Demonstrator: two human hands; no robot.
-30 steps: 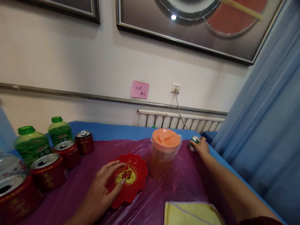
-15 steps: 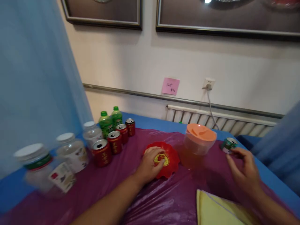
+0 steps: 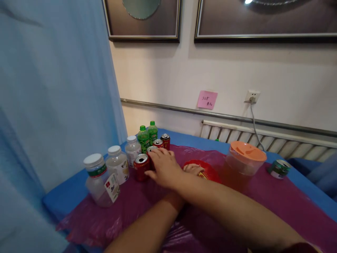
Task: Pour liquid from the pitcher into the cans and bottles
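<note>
My right hand (image 3: 164, 167) reaches across my left forearm and lies over a red can (image 3: 152, 150) in the row, its fingers spread around the can's top. Beneath the crossing arm, my left hand (image 3: 193, 169) rests on the red scalloped dish (image 3: 210, 172); its fingers show only in part, lying out flat over the dish. Nearest the right thumb is another open red can (image 3: 141, 167). Two more red cans, one (image 3: 158, 143) and another (image 3: 165, 141), stand behind the touched one.
Clear jars with white lids, one at the front (image 3: 98, 186), line the left. Two green bottles (image 3: 143, 138) stand behind the cans. To the right are a pitcher with an orange lid (image 3: 248, 151) and a green can (image 3: 279, 169). Purple plastic (image 3: 284, 207) covers the blue table.
My right hand has moved left from beside the green can, across my left arm, to the red cans. My left hand stays at the dish. The view has shifted left; the yellow item is out of view.
</note>
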